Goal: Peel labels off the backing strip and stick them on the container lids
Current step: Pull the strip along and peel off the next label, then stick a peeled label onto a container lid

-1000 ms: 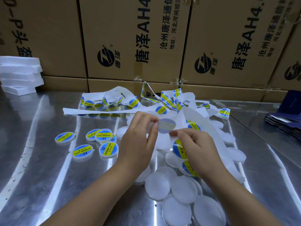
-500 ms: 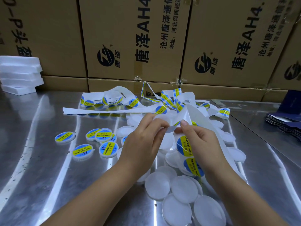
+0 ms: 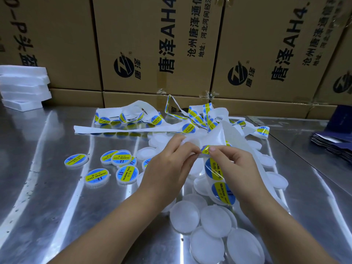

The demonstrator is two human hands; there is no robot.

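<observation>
Left hand (image 3: 167,166): pinched backing strip (image 3: 217,137) taut. Right hand (image 3: 236,164): pinched soldering-paste label (image 3: 205,149) edge. Step likely wanted slow, low-angle peel without creasing.

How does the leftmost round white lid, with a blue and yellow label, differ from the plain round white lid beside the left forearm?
The leftmost round white lid carries a blue and yellow label; the plain round white lid is bare. The leftmost lid lies apart from the others; the plain lid sits against neighbours in a pile. Both lie flat on the metal table.
</observation>
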